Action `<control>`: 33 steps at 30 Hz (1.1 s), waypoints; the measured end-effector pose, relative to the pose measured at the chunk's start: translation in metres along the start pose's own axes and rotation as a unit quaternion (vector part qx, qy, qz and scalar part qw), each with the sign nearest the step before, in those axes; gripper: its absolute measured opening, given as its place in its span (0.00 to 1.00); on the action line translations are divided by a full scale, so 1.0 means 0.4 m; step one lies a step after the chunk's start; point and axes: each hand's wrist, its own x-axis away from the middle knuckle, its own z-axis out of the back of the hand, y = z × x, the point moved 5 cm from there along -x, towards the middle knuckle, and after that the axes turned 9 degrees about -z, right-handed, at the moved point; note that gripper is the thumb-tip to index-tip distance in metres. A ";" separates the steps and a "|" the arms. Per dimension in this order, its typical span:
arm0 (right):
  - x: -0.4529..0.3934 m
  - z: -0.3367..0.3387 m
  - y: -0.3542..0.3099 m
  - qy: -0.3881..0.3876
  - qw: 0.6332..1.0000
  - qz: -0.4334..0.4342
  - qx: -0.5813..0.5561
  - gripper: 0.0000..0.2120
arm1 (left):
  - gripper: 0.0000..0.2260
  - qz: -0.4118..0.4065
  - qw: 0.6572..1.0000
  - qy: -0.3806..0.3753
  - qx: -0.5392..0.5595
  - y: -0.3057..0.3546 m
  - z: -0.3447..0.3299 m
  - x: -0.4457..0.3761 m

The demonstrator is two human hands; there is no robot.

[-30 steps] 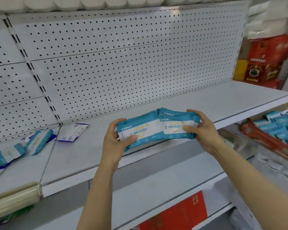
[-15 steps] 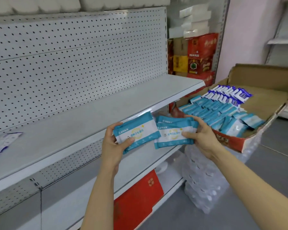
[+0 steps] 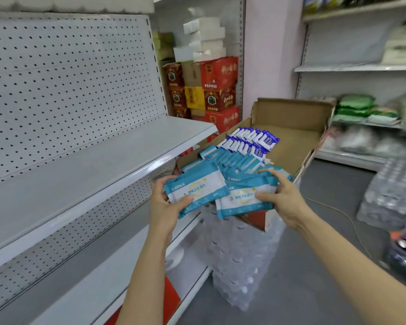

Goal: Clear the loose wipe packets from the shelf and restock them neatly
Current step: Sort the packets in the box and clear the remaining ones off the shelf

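Gripping flat, glossy teal wipe packets (image 3: 197,192): left hand (image 3: 164,207), right hand (image 3: 283,202).

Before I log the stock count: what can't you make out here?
Head view only:
- How many packets the right hand holds: its stack of teal packets overlaps.
- Cardboard box contents nearest the camera: hidden by the hands' packets.
- Goods on the right shelves: blurred.
- Small packet print: too small.

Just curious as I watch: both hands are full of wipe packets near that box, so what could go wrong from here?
The right hand pinches several stacked packets, so one might slide out. The cardboard box sits tilted on wrapped bottles, so dropping packets in could shift it.
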 end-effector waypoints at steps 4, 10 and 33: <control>-0.108 0.100 -0.030 0.001 1.000 -0.011 0.011 0.26 | 0.26 0.010 1.000 -0.009 0.005 -0.046 -0.127 -0.069; -0.263 0.212 -0.081 -0.017 0.999 -0.018 0.024 0.26 | 0.25 0.020 1.000 -0.008 0.003 -0.116 -0.268 -0.159; -0.696 0.430 -0.039 -0.285 0.877 -0.116 0.370 0.30 | 0.25 0.261 0.900 0.069 -0.343 -0.357 -0.590 -0.094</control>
